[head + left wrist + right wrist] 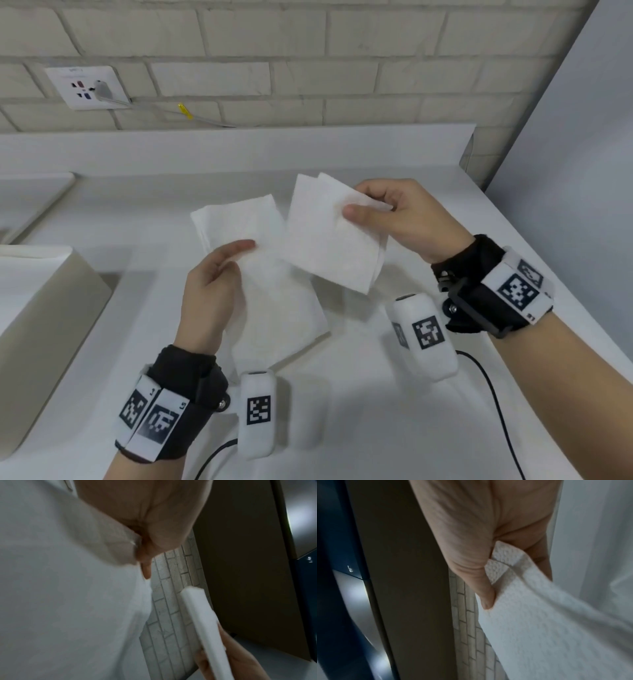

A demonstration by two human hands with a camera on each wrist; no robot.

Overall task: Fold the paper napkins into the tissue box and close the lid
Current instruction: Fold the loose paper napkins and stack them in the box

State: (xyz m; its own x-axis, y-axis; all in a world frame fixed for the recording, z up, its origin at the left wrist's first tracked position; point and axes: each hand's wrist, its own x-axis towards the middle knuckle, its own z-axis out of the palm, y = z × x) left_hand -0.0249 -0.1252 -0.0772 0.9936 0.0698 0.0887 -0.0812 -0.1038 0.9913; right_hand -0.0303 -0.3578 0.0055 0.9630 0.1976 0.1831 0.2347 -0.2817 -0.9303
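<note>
The right hand (404, 219) pinches a folded napkin (329, 240) between thumb and fingers, up above the white counter (394, 428). The left hand (212, 284) holds the edge of another napkin (239, 222). The tissue box (41, 308) sits at the left.

Black wristbands (479, 274), white coded tags (517, 291)
</note>
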